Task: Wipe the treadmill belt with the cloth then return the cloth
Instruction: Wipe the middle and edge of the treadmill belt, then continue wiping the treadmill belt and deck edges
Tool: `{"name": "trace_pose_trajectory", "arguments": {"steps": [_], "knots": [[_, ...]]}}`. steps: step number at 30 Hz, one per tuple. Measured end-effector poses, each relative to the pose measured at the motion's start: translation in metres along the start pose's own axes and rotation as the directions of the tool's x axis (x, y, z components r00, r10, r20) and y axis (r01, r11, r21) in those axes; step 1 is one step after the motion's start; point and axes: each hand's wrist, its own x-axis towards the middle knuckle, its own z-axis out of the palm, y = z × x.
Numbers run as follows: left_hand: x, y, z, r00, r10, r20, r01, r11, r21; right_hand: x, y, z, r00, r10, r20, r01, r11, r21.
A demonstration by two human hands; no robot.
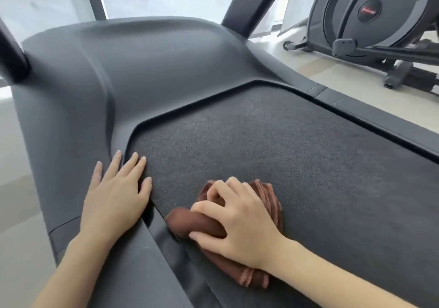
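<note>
right hand bunches cloth, pressing it on belt | left hand flat, empty | cloth likely soft, light; grip bunched middle

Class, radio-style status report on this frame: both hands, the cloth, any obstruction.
Left hand flat, empty, straddling belt edge. Right hand gripping brown cloth on treadmill belt. Belt ahead unobstructed.

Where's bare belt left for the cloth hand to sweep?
Free: the belt ahead of the cloth, up to the motor cover, and rightward to the right rail. Crowded: the near left edge, where the left hand lies flat beside the right hand.
</note>
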Motion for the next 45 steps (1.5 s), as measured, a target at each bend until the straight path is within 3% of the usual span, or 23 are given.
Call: {"name": "trace_pose_trajectory", "arguments": {"steps": [10, 14, 19, 23, 27, 31, 37, 45], "knots": [[-0.045, 0.003, -0.001, 0.989, 0.141, 0.038, -0.138, 0.989, -0.06, -0.131, -0.028, -0.045, 0.986, 0.066, -0.153, -0.079, 0.994, -0.08], [-0.084, 0.006, -0.01, 0.969, 0.24, 0.057, -0.234, 0.968, -0.092, -0.143, -0.044, -0.056, 0.984, 0.085, -0.156, -0.104, 0.988, -0.118], [-0.159, -0.013, -0.028, 0.936, 0.341, 0.087, -0.321, 0.929, -0.186, -0.106, -0.046, -0.073, 0.98, 0.182, 0.085, -0.193, 0.971, 0.142], [-0.217, -0.053, -0.053, 0.971, 0.218, 0.096, -0.196, 0.96, -0.199, -0.069, -0.069, -0.08, 0.987, 0.064, 0.149, -0.094, 0.974, 0.206], [-0.268, -0.095, -0.089, 0.997, 0.006, 0.083, -0.003, 0.999, -0.036, -0.03, -0.122, -0.074, 0.982, -0.104, 0.16, 0.061, 0.966, 0.251], [-0.313, -0.126, -0.125, 0.983, -0.182, 0.011, 0.179, 0.975, 0.13, 0.0, -0.184, -0.06, 0.952, -0.274, 0.138, 0.23, 0.935, 0.271], [-0.398, -0.175, -0.165, 0.888, -0.449, -0.104, 0.459, 0.841, 0.286, 0.026, -0.299, -0.038, 0.856, -0.512, 0.078, 0.448, 0.808, 0.384], [-0.467, -0.253, -0.182, 0.737, -0.635, -0.231, 0.676, 0.695, 0.246, 0.035, -0.414, -0.014, 0.76, -0.64, 0.113, 0.558, 0.732, 0.391]]}}
